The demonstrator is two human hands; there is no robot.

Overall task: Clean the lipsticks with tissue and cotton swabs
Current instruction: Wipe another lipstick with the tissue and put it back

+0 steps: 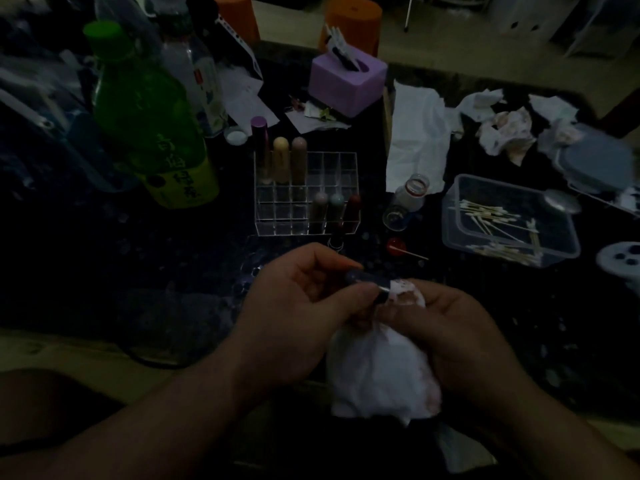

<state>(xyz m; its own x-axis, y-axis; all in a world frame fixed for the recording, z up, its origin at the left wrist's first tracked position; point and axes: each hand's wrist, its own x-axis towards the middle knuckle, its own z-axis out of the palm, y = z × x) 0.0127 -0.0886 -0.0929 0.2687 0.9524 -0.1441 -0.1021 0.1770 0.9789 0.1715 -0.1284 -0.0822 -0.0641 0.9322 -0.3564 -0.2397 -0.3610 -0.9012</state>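
My left hand [294, 306] grips a dark lipstick tube [367, 279] near the table's front edge. My right hand [450, 327] holds a white tissue [381, 372] wrapped over the tube's right end; the tissue shows pink stains at the top. A clear acrylic organiser [304, 192] stands behind the hands with several lipsticks upright in its cells. Cotton swabs lie in a clear plastic box [509, 220] at the right. One used swab [412, 253] lies on the table beside a small red cap [396, 244].
A green bottle [145, 116] and a clear bottle [194, 71] stand at the back left. A purple tissue box [346, 81] sits at the back centre. Crumpled stained tissues [505, 133] lie at the back right. A small glass bottle [412, 192] stands beside the swab box.
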